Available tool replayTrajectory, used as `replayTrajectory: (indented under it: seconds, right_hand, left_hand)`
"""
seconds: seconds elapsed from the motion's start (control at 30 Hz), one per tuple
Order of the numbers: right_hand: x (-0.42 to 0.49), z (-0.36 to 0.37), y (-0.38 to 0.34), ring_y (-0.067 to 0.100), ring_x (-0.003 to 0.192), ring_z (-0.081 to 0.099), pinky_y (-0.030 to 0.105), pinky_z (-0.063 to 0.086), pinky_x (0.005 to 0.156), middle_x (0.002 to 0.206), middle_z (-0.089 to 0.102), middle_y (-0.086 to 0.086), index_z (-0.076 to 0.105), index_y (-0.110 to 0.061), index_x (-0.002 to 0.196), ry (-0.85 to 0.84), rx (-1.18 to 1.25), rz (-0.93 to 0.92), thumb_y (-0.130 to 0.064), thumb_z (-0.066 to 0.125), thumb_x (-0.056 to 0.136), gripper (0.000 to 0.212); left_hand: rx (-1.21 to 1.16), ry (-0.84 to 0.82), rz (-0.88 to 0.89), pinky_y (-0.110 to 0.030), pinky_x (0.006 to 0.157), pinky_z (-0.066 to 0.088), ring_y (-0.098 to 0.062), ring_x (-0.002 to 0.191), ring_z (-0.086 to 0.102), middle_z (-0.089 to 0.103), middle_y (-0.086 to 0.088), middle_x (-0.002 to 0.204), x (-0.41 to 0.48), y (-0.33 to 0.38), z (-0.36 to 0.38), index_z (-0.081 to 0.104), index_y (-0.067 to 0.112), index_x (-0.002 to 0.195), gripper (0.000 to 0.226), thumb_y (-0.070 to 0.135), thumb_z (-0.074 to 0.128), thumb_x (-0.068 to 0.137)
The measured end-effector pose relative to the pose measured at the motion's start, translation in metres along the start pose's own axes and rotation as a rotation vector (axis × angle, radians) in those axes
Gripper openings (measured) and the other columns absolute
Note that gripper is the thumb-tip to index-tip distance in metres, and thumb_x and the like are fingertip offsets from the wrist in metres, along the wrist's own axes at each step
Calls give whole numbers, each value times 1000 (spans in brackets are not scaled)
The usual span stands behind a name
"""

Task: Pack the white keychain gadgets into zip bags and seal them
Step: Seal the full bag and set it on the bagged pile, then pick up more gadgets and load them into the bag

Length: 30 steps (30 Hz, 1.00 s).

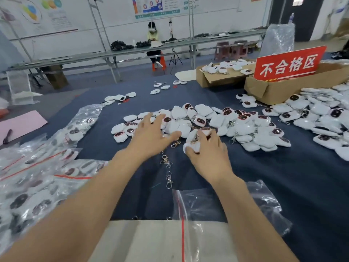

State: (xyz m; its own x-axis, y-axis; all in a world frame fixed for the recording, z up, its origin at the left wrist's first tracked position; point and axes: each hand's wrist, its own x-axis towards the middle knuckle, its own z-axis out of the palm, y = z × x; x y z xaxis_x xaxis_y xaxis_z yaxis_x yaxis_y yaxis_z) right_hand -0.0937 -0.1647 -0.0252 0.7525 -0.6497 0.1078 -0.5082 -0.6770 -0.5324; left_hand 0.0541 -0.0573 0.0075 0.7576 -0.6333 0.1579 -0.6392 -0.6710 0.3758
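Note:
A heap of white keychain gadgets (217,121) with dark red faces lies on the dark blue table cloth (302,176). My left hand (151,135) reaches over the heap's left side with fingers spread and nothing in it. My right hand (205,148) grips a small bunch of gadgets (192,146) at the heap's near edge. An empty zip bag (217,207) with a red seal line lies flat at the near edge, under my right forearm. Filled zip bags (37,176) pile up at the left.
Loose metal clasps (167,167) lie between my hands. A bigger mound of gadgets (321,118) is at the right beside cardboard boxes (273,89) with a red sign (289,63). A pink sheet (20,123) sits far left. A person sits at a distant bench.

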Motion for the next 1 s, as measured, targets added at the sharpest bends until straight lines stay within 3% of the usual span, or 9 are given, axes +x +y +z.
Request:
replayTrajectory:
  seconds: [0.13,0.23,0.33,0.5,0.63,0.77,0.83,1.0]
  right_hand:
    - [6,1,10,32,152,11,46,12,124,167,5,9,22,-29,157,-84,15,-30,-63,55,92,81]
    - [8,0,14,30,149,18,44,15,123,164,16,8,29,-30,153,-46,18,-75,-54,55,94,69]
    - [9,0,15,27,147,24,41,17,121,161,24,5,32,-30,151,-10,-3,-115,-45,52,98,59]
    - [5,1,13,28,144,27,39,20,120,160,26,5,33,-28,152,-6,-35,-96,-40,49,100,56]
    - [-5,-2,8,29,129,36,38,32,111,150,37,1,46,-31,144,-10,54,-84,-37,49,101,44]
    - [-15,-5,5,27,120,40,39,38,105,143,43,0,56,-29,135,3,117,-81,-37,47,104,34]
    - [-18,-7,6,25,117,44,39,39,104,138,47,0,61,-28,129,23,127,-76,-36,44,105,30]
    - [-24,-10,2,22,120,49,39,40,104,134,49,0,63,-28,127,25,83,-78,-38,44,105,31]
  left_hand:
    - [78,-108,-41,-62,122,11,-38,155,2,-2,-7,170,57,13,12,19,39,158,86,83,36,87]
    - [141,-131,-15,-60,120,17,-39,152,13,-3,-5,170,56,18,33,24,39,156,79,80,36,89]
    - [114,-14,75,-53,116,25,-38,146,27,5,-5,168,37,13,41,39,38,147,61,69,41,95]
    - [42,-3,161,-43,103,44,-28,126,51,35,1,150,4,7,33,58,36,125,41,61,52,93]
    - [-54,19,169,-36,87,50,-19,95,61,46,9,125,-21,8,21,58,35,113,29,54,61,92]
    - [-25,86,180,-33,80,48,-15,83,61,50,12,119,-38,11,12,57,37,115,29,54,60,93]
    - [-69,128,139,-35,83,47,-14,86,61,53,13,119,-48,11,10,57,38,118,31,57,58,93]
    - [-218,249,102,-39,103,43,-17,119,56,63,13,129,-74,5,13,58,32,129,40,51,62,94]
